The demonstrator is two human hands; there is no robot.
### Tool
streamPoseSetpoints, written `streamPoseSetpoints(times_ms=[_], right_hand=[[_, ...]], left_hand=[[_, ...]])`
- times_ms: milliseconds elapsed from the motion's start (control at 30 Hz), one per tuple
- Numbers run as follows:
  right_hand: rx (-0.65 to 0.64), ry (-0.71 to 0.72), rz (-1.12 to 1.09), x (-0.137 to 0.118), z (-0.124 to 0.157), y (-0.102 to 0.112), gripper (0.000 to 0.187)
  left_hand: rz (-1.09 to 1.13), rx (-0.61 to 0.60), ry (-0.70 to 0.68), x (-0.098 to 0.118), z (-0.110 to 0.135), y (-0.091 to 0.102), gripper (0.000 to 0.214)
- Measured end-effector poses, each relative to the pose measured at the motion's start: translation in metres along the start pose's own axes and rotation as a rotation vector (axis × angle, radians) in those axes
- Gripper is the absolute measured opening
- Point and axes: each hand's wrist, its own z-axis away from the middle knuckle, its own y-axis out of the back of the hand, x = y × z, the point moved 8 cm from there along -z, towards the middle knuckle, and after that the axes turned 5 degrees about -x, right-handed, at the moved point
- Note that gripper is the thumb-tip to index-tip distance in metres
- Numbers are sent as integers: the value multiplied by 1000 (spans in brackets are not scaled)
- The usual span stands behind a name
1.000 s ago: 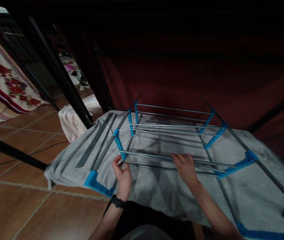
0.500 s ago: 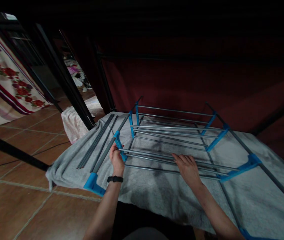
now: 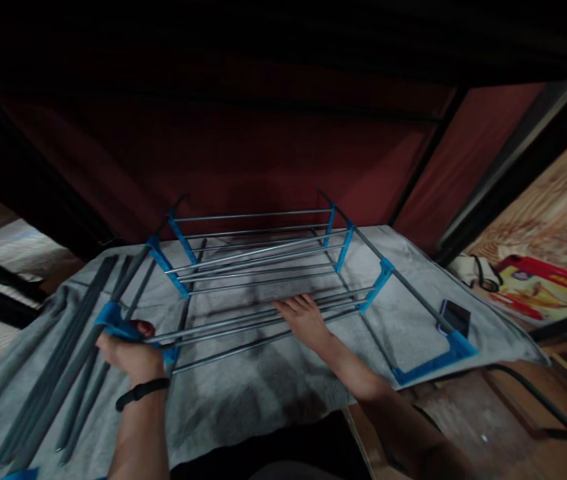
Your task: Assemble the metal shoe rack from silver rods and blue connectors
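A rack frame of thin metal rods (image 3: 258, 272) and blue plastic brackets (image 3: 346, 247) lies on a grey cloth (image 3: 243, 400). My left hand (image 3: 136, 357), with a black band at the wrist, is closed around the near left blue bracket (image 3: 113, 322), where the rods meet a grey side tube (image 3: 70, 380). My right hand (image 3: 307, 323) lies over the near metal rods (image 3: 228, 329) around mid-length, its fingers bent onto them; the fingertips' undersides are hidden.
Several loose grey tubes (image 3: 70, 333) lie on the cloth at left. A phone (image 3: 456, 317) rests at right, near a corner bracket (image 3: 430, 363). Beyond are a red and yellow box (image 3: 553, 290) and dark frame posts (image 3: 518, 173). A dark red panel (image 3: 263, 160) stands behind.
The view has swung right, so the rack appears further left and the phone and box show fully. Both hands stay at the same bracket and rods.
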Motion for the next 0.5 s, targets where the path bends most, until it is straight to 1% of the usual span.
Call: streamPoseSetpoints(times_ms=[67, 100, 233, 300, 400, 467, 500], right_hand=[[-12, 11, -2, -1, 0, 0, 31], [-17, 16, -2, 0, 0, 0, 32], [-30, 17, -2, 1, -1, -1, 33], [-18, 18, -8, 0, -1, 0, 32], [60, 17, -27, -3, 6, 3, 38], [149, -16, -66, 1, 21, 6, 43], [209, -60, -99, 8, 33, 7, 43]], left_hand=[[69, 24, 122, -6, 0, 1, 26], [86, 23, 158, -7, 0, 1, 25], [88, 10, 195, -9, -3, 3, 23], [105, -17, 185, -12, -6, 3, 23], [134, -22, 159, -15, -10, 5, 23], [140, -5, 151, -15, -10, 7, 25], [134, -2, 150, -14, -9, 7, 27]])
